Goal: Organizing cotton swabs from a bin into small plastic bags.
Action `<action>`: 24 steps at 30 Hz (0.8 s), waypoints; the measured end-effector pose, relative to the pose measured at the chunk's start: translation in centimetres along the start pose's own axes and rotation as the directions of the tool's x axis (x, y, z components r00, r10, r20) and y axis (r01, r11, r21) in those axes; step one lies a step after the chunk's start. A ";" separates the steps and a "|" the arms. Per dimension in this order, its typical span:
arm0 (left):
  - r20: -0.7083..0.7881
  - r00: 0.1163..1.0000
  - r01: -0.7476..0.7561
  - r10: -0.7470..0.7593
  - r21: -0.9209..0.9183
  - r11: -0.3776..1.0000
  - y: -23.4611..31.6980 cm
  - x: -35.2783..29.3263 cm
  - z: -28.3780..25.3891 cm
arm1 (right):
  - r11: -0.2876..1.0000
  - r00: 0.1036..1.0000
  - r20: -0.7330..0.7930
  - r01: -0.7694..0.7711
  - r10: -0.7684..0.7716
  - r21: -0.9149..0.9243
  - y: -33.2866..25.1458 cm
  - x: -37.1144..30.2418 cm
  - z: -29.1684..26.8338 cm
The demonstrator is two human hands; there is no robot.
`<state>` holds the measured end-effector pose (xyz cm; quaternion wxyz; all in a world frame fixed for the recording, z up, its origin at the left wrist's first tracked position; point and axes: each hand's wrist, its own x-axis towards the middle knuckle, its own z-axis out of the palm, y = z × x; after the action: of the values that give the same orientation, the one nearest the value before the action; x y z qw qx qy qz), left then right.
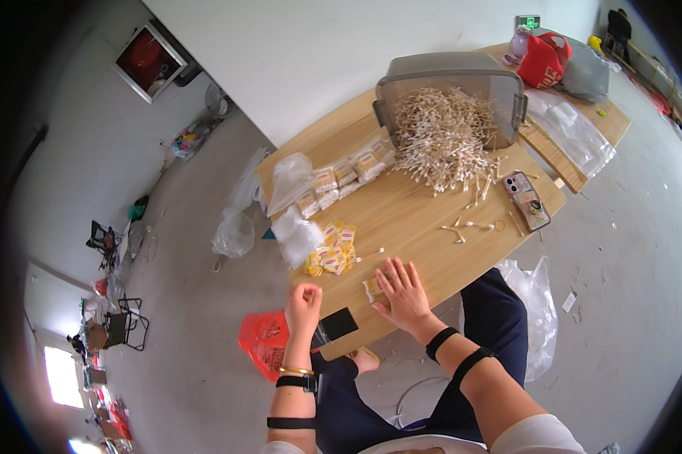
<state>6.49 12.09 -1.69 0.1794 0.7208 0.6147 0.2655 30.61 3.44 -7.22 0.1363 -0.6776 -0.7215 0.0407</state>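
My right hand [404, 293] lies flat with spread fingers at the table's near edge. Under its fingers is a small row of cotton swabs [372, 290] with a yellow and white label, partly covered by the hand. My left hand [303, 309] is curled closed over the near left edge; whatever its fingers may hold is hidden. Just beyond it lies a pile of yellow and white paper labels [333, 250], with a single cotton swab [371, 254] beside them. Farther back, a tipped grey plastic bin [451, 68] spills a large heap of loose cotton swabs [443, 136] onto the tabletop.
Packed swab bundles [341, 175] and clear plastic bags [290, 180] line the table's left side. A phone [526, 201] lies at the right edge near several stray swabs. A black flat pad [336, 325] sits at the near corner, above an orange-red bag [265, 342].
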 end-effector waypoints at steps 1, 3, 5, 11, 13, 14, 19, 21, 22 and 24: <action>0.025 0.997 0.078 -0.078 0.005 0.997 -1.6 -1.8 -0.8 | 1.000 1.000 0.002 0.017 -0.017 0.004 0.0 0.0 0.1; 0.074 0.983 0.163 -0.167 0.056 0.985 -4.6 -5.2 -1.8 | 1.000 1.000 -0.010 0.013 -0.013 0.015 0.0 0.0 0.1; 0.162 0.958 0.231 -0.236 0.053 0.972 -5.3 -7.7 -1.7 | 0.999 0.999 -0.021 0.028 -0.028 0.019 0.4 -0.1 0.6; 0.141 0.990 -0.040 -0.003 0.299 0.953 -4.2 -9.2 -1.1 | 0.992 0.992 0.000 0.130 -0.130 -0.002 -2.3 -0.9 1.3; 0.210 0.975 -0.018 -0.067 0.378 0.926 -3.1 -8.4 -1.0 | 0.990 0.990 0.009 0.143 -0.143 0.007 -4.1 -1.1 1.6; 0.245 0.966 -0.044 -0.078 0.456 0.889 -2.5 -8.0 -0.8 | 0.989 0.989 0.017 0.145 -0.145 0.025 -5.0 -1.5 1.8; 0.256 0.966 -0.178 0.027 0.589 0.788 -2.9 -7.1 -0.2 | 0.982 0.979 0.078 0.184 -0.186 0.031 -9.5 -2.0 2.7; 0.278 0.960 -0.137 -0.036 0.579 0.804 -3.1 -6.6 -0.2 | 0.979 0.978 0.045 0.205 -0.205 0.003 -10.5 -1.9 3.0; 0.306 0.948 -0.107 -0.091 0.571 0.814 -3.0 -6.5 -0.1 | 0.982 0.980 0.060 0.190 -0.190 0.007 -10.8 -1.9 3.1; 0.273 0.960 -0.079 -0.066 0.489 0.868 -3.7 -6.8 -0.1 | 0.983 0.982 0.056 0.182 -0.181 0.002 -10.9 -1.9 3.2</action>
<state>2.80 6.03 -4.89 0.0731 0.7749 0.6278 -0.0056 19.35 1.14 -7.91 0.1180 -0.6078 -0.7839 0.0462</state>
